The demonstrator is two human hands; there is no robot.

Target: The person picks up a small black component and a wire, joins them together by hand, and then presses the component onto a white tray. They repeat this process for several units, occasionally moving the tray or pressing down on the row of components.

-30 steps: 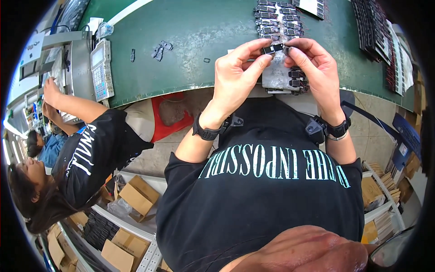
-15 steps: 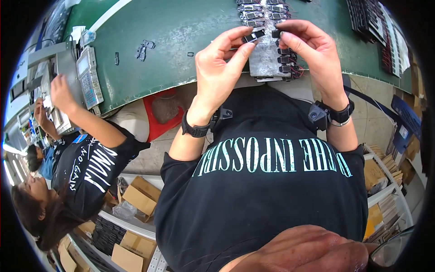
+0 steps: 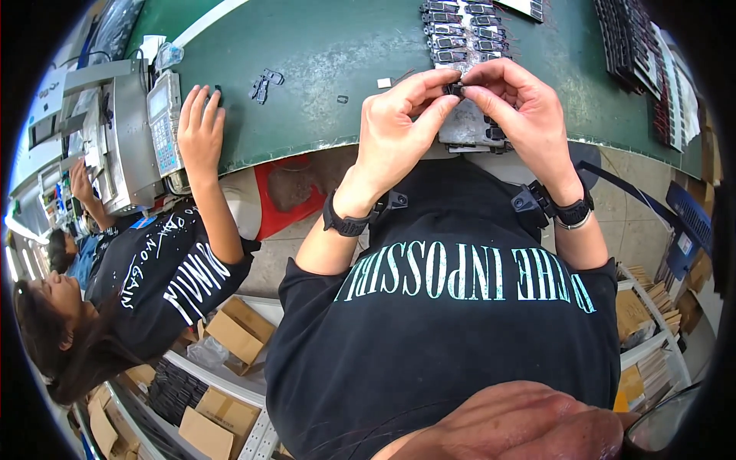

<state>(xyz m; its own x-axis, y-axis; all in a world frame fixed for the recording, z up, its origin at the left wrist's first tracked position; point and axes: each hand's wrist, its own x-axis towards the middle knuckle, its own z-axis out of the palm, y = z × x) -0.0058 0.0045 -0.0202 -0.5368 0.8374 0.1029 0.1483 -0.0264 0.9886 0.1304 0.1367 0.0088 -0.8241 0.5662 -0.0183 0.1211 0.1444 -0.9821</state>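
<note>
Head view: green counter across the top; clock directions run from the picture's centre.
Carrier: grey strip at one o'clock, bearing two columns of black modules with thin wires.
Cartons: brown cardboard box on the shelving at eight o'clock, flaps raised, its inside too hard to make out; a second brown box at seven; dark pieces packed close together beside it; clear plastic bag near the first box.
Right stack: black strips with red wires at two o'clock.
Small part: small black part at one o'clock, held over the near end of the strip and largely hidden by fingertips.
Left hand: left hand, thumb and forefinger pinched together on the part's left side.
Right hand: right hand, thumb and forefinger pinched at its right side, meeting the left fingertips.
Loose pieces: black clips at eleven o'clock.
Neighbour: co-worker's hand at ten, fingers outstretched, beside a keypad device.
Lettering: large turquoise capitals, inverted, across the wearer's black shirt; white script on the co-worker's black shirt.
</note>
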